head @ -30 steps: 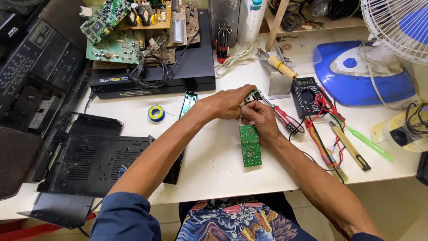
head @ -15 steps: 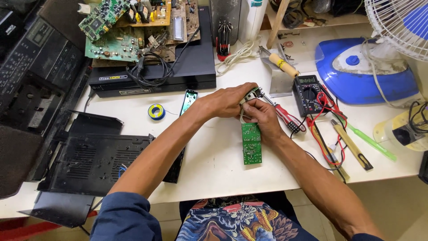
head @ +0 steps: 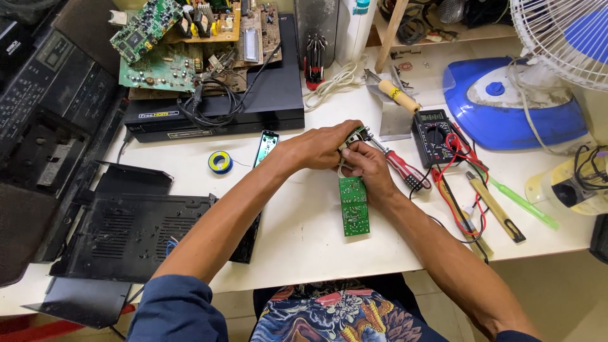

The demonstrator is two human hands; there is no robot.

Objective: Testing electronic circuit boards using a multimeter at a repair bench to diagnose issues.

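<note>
There is one view only, worn on the person's head, looking steeply down and forward from close above the white wooden workbench (head: 297,240); the person's patterned lap fills the bottom edge, shelves the top.

We see a white workbench (head: 304,221) | on it: green circuit board (head: 353,206), solder spool (head: 220,162), red-handled screwdriver (head: 400,166), black multimeter (head: 434,134), blue iron (head: 506,104), black player box (head: 253,101), black cover panel (head: 139,234)
</note>
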